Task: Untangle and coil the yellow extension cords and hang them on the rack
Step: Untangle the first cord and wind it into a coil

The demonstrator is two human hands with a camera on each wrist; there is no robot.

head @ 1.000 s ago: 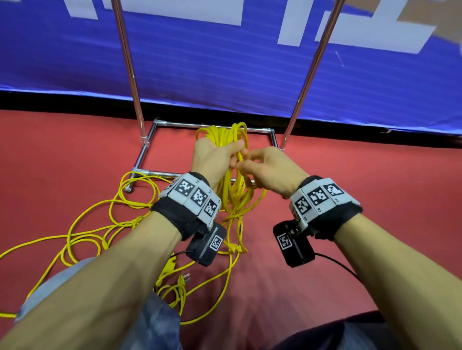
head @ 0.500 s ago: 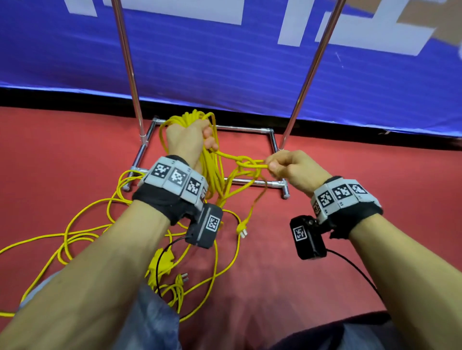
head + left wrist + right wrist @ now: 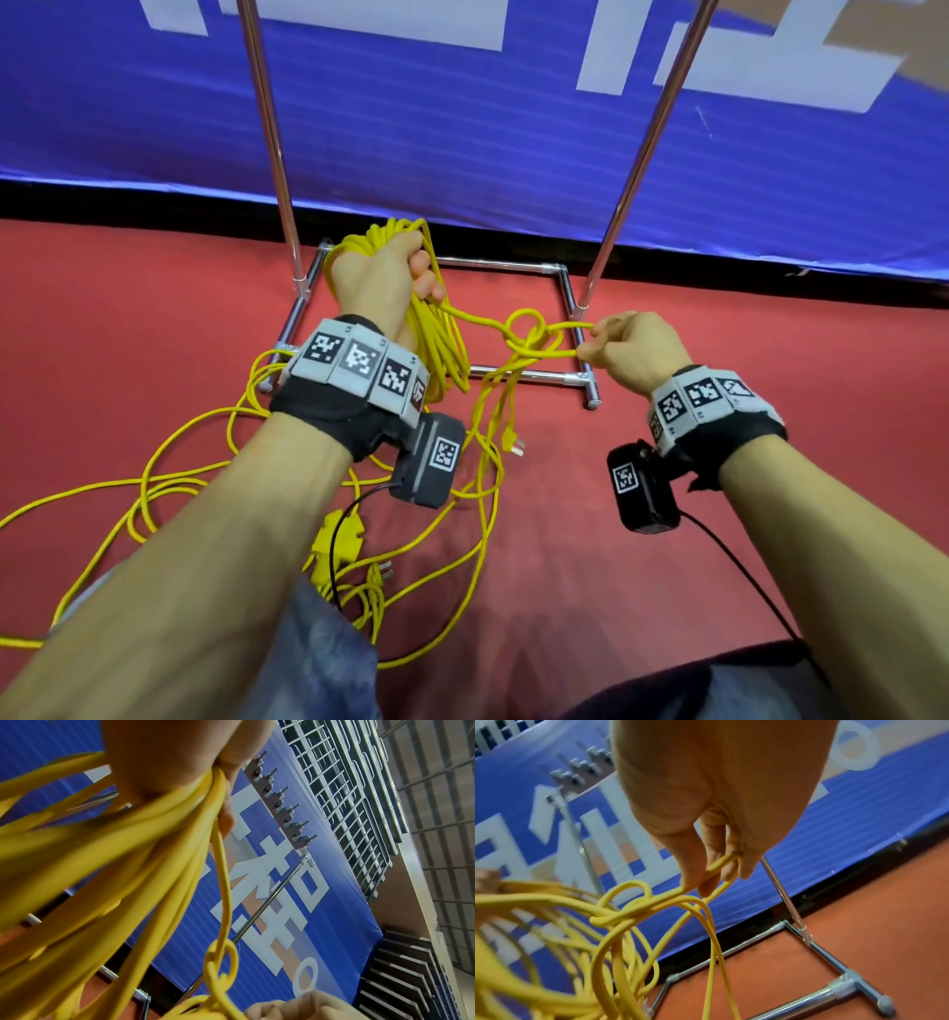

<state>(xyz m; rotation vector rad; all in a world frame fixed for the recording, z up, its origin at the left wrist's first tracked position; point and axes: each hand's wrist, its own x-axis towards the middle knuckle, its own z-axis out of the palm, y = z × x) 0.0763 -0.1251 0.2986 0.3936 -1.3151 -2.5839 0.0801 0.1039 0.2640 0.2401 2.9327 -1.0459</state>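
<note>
From the head view, my left hand point(image 3: 382, 280) is clenched around a bundle of coiled yellow cord point(image 3: 436, 339), lifted above the rack base point(image 3: 565, 293), I'd judge to keep the finished loops together. My right hand point(image 3: 634, 349) pinches a doubled strand to the right, pulled taut so the knot point(image 3: 529, 334) between the hands sits open and readable. Loose cord point(image 3: 169, 478) sprawls on the red floor point(image 3: 667, 514) at near left.

Left wrist view: fingers wrap the thick bundle point(image 3: 144, 833); one strand drops to the knot point(image 3: 221, 963), and the rack's hooks point(image 3: 282, 801) show high on the frame.

Right wrist view: thumb and fingertips point(image 3: 693, 878) grasp the strand just beside the knot point(image 3: 628, 908), well placed to tease it loose
</note>
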